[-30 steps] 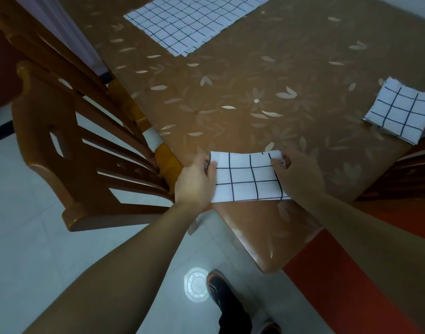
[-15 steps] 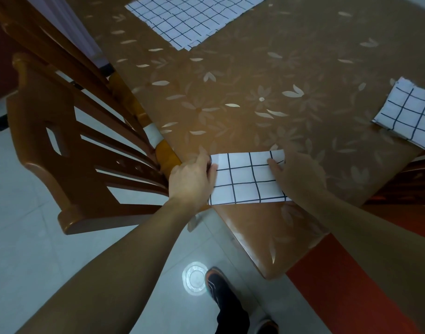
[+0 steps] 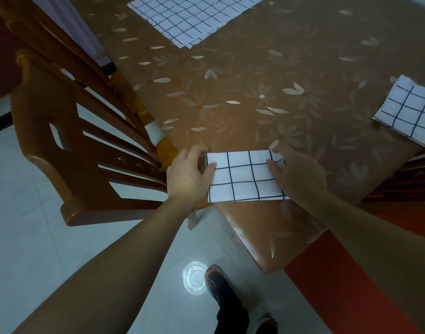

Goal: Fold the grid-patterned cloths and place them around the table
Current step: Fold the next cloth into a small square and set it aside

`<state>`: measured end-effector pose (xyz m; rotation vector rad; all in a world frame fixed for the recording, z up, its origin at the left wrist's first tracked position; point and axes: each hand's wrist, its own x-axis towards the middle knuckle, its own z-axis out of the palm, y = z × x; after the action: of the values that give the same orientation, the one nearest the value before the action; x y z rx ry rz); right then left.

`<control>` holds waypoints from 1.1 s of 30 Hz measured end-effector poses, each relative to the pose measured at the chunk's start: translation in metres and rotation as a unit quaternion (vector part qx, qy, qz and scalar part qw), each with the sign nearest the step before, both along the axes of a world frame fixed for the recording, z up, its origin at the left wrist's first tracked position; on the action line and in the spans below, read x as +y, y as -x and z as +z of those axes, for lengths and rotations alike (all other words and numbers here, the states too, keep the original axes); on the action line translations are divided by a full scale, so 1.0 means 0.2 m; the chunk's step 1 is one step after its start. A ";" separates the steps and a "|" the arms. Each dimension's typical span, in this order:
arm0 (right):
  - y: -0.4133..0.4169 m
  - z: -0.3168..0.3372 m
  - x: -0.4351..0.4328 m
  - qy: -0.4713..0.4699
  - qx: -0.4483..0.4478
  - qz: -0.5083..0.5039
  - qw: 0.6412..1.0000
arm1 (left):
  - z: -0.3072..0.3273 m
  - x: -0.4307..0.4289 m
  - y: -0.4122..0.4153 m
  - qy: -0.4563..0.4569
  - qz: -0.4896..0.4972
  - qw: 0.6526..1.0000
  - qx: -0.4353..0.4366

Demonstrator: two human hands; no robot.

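White cloth with a black grid sits between the two hands. The left hand (image 3: 187, 174) grasps the left end of this folded cloth (image 3: 242, 177), its thumb laid on top and its fingers curled at the far left corner. The right hand (image 3: 295, 174) grasps the right end, thumb on top of the fabric and fingers reaching over the far right corner, a bit of which shows between them. The folded cloth lies flat as a narrow rectangle on the table (image 3: 230, 80), its left end at the table's left edge and a little way in from the near corner. The table wears a brown cover with pale leaf and flower shapes. A second folded cloth (image 3: 409, 112), square, rests at the right edge, well apart from the hands. An unfolded cloth (image 3: 189, 18) lies spread flat toward the far side, partly cut off by the frame. A wooden chair (image 3: 62, 141) stands tight against the left edge. Below, a dark shoe (image 3: 218, 283) with an orange trim stands on the pale tiled floor (image 3: 38, 237).
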<state>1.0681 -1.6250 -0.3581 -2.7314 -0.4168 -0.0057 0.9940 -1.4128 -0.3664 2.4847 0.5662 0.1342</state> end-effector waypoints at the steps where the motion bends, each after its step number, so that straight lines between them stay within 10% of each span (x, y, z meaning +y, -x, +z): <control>1: 0.00 -0.01 0.00 0.003 0.001 0.000 1.000 | 0.00 0.00 0.00 -0.019 -0.014 1.000 0.006; 13: -0.01 -0.01 0.01 0.064 -0.031 0.012 0.997 | 0.07 -0.35 0.02 -0.131 -0.240 0.957 0.098; 33: 0.16 -0.14 -0.06 0.193 0.026 0.104 0.975 | -0.07 -0.16 0.07 -0.216 -0.237 0.934 0.157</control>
<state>1.0367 -1.6372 -0.3867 -3.0407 -0.7559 0.2227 0.9804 -1.4449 -0.3795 3.0206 0.0385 -0.3726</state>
